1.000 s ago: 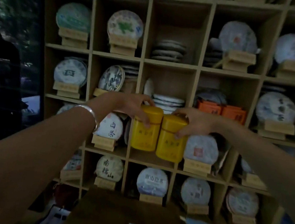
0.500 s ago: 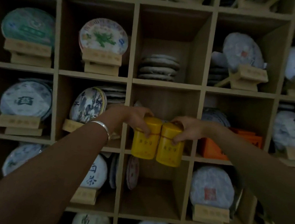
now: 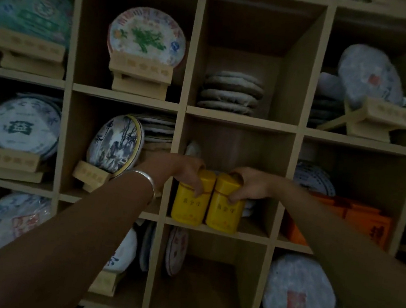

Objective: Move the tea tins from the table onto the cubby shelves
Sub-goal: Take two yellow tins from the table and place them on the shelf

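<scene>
Left hand (image 3: 184, 174): gripping the left tin (image 3: 189, 198) over its lid, fingers curling down the front.
Right hand (image 3: 249, 185): clasping the right tin (image 3: 225, 206) likewise.
Tins: standing upright, touching, at the middle cubby's front edge (image 3: 213, 228).
Behind: white discs (image 3: 249, 207) sitting against the tins' backs.
Neighbours: orange boxes (image 3: 357, 219) lying in the right cubby; tea cake (image 3: 115, 143) leaning on a stand in the left one.

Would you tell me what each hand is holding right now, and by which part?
The left hand grips the left yellow tin by its lid end; the right hand grips the right yellow tin likewise.
</scene>
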`<act>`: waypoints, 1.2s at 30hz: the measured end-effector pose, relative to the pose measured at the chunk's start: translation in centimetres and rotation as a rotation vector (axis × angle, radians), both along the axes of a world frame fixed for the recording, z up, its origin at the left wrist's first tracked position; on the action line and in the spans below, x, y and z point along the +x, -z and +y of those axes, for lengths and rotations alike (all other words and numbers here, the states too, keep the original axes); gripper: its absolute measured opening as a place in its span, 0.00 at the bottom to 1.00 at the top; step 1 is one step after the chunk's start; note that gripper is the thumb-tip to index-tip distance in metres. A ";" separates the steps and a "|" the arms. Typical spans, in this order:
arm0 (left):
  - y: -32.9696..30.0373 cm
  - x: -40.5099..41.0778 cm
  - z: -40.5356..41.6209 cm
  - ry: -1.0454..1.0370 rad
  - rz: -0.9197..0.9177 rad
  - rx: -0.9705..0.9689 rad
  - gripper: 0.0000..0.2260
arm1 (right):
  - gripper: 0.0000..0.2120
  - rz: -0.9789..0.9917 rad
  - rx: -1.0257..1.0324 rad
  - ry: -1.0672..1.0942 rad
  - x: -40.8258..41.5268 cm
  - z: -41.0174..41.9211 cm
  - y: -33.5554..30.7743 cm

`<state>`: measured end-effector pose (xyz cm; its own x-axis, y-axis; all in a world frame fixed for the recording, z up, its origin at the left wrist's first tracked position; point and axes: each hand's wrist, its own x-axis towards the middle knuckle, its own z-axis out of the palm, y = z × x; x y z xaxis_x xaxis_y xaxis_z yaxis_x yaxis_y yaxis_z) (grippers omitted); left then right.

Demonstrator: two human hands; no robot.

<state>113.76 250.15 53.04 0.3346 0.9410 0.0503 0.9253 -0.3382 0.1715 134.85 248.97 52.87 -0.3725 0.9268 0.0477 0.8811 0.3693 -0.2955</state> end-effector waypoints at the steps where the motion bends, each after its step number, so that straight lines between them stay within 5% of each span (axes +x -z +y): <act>1: 0.1 0.2 0.1 -0.009 0.026 0.005 0.43 | 0.34 0.007 -0.005 0.000 0.0 0.3 0.1; 8: 1.2 0.9 -0.2 -0.022 0.152 0.095 0.33 | 0.26 0.059 0.079 -0.061 -0.3 1.4 1.7; 14: 2.4 0.4 -0.5 0.081 0.176 0.227 0.29 | 0.43 0.212 0.179 -0.040 0.4 1.7 3.6; 19: 2.5 -0.6 -1.2 0.168 0.095 0.381 0.41 | 0.58 0.116 0.243 0.008 1.0 1.0 2.8; 25: 4.0 -2.3 -2.1 0.216 0.116 0.641 0.40 | 0.51 0.158 0.367 -0.042 2.7 -0.6 4.7; 36: 3.4 -2.0 -1.8 0.148 0.366 0.709 0.34 | 0.41 0.434 0.211 -0.112 2.0 0.6 6.3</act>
